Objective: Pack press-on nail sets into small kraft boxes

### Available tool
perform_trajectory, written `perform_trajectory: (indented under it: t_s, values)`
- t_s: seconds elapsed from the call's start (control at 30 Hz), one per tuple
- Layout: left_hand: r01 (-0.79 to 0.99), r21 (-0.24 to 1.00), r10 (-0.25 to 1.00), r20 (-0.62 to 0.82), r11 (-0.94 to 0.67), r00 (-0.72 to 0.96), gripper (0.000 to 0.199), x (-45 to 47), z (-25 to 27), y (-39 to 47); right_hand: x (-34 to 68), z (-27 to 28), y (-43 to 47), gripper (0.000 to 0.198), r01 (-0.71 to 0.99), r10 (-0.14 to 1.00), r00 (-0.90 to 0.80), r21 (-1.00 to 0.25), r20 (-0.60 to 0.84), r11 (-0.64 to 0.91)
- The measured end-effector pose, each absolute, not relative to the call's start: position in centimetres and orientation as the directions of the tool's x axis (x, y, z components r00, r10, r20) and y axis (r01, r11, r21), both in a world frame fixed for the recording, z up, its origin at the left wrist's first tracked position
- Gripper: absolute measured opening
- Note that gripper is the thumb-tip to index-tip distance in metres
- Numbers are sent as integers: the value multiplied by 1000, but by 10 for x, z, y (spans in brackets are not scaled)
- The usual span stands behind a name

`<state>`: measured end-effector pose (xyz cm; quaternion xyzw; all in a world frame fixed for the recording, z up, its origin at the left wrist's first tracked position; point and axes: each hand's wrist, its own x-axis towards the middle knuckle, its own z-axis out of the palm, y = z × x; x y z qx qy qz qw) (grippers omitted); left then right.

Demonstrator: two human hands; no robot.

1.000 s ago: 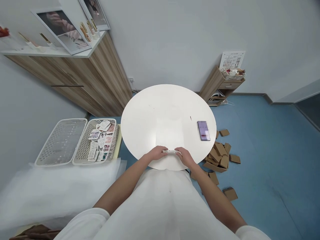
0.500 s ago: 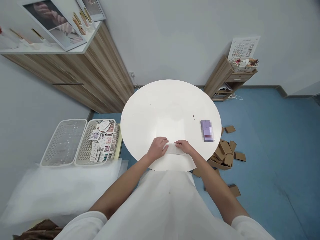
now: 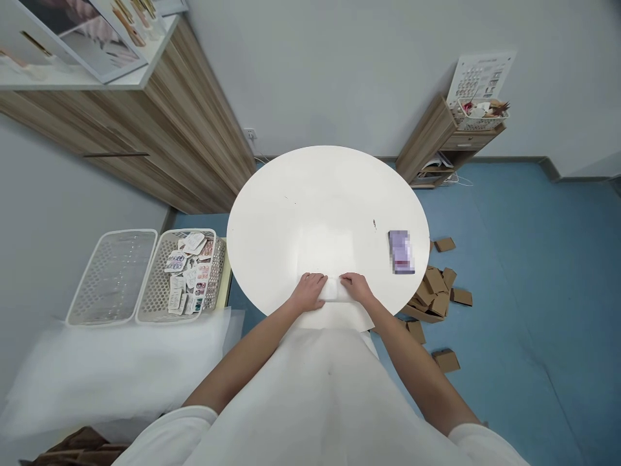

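Observation:
Near the front edge of the round white table (image 3: 330, 194) lies a thin white sheet (image 3: 347, 315), with a folded white bundle (image 3: 332, 289) across it. The bundle's contents, if any, are hidden. My left hand (image 3: 309, 292) is closed over its left end, fingers on top and thumb at the near side. At the right end, my right hand (image 3: 356, 287) has its fingers curled onto the edge. A purple object (image 3: 400, 251), blurred by pixelation, rests on the table to the right.
White baskets (image 3: 213, 285), one holding cards of press-on nails (image 3: 187, 272), stand at the left. Below them lies a pile of translucent white sheets (image 3: 136, 369). Brown cardboard boxes (image 3: 431, 294) are on the floor at right. Wooden cabinets (image 3: 194, 123) line the wall.
The folded part has come slightly nearer my body and looks thicker. My left hand has settled lower onto it. The view has shifted a little.

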<state>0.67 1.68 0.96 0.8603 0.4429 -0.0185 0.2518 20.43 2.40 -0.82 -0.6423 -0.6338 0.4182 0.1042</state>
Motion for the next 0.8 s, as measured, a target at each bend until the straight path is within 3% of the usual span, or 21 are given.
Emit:
perform_trajectory:
  t_s: [0.13, 0.2, 0.33, 0.4, 0.57, 0.8]
  values:
    - [768, 416, 766, -220, -486, 604, 63, 8, 10, 13, 206, 2, 6, 36, 870, 975, -43, -488, -220, -71]
    - [769, 411, 768, -214, -490, 604, 60, 7, 12, 9, 202, 9, -6, 42, 894, 973, -183, -434, -139, 107]
    - [758, 436, 752, -233, -486, 616, 51, 1, 16, 0, 188, 15, -29, 63, 798, 826, -530, -443, -191, 409]
    - [746, 451, 736, -246, -490, 631, 49, -2, 18, -5, 182, 14, -37, 67, 797, 800, -552, -430, -235, 423]
    - [739, 475, 727, -258, -478, 636, 45, -5, 22, -10, 178, 12, -43, 46, 817, 798, -530, -425, -286, 390]
    - [782, 513, 701, -408, -354, 585, 31, -10, 34, 2, 182, 21, -19, 32, 781, 806, -482, -585, -342, 219]
